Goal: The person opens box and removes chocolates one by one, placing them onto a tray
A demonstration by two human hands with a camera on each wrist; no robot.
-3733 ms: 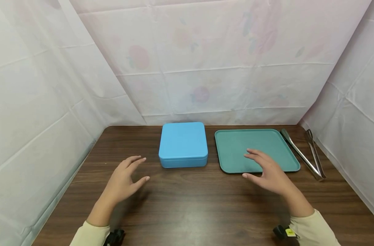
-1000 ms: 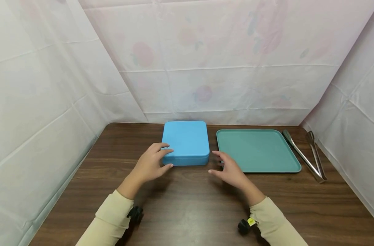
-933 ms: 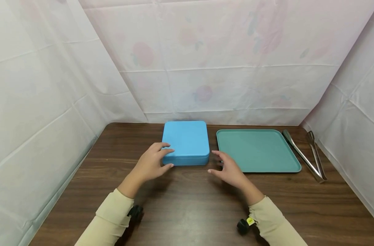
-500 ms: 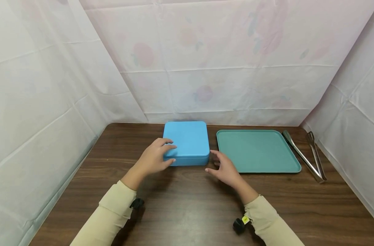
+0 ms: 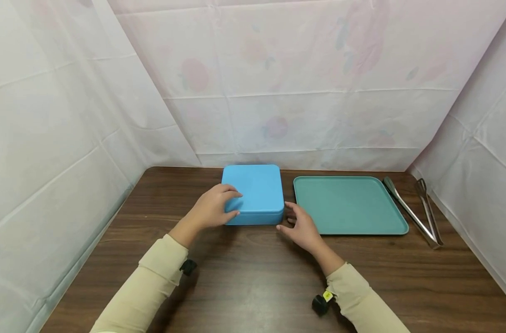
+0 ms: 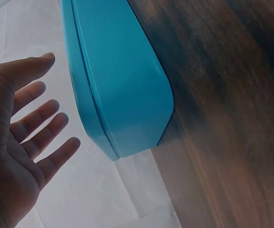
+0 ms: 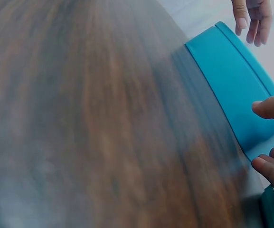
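A blue rectangular box [image 5: 259,185] with its lid on sits on the dark wooden table [image 5: 248,273]. Over its front left corner hovers my left hand [image 5: 213,206], fingers spread and bent a little; the left wrist view shows a gap between those fingers [image 6: 56,159] and the lid. My right hand [image 5: 302,229] is at the box's front right corner, thumb in front and fingers beside the right wall, holding nothing. In the right wrist view the right thumb [image 7: 272,108] overlaps the box's front wall [image 7: 231,85].
Right of the box lies a green tray [image 5: 352,203], its left edge close to my right hand. Metal tongs [image 5: 417,222] lie spread beyond the tray's right side. White cloth [image 5: 286,92] walls enclose the back and sides.
Both hands have come inward from either side to the box. Over the last second the left hand moved further forward over the lid, and the right drew slightly left toward the box.
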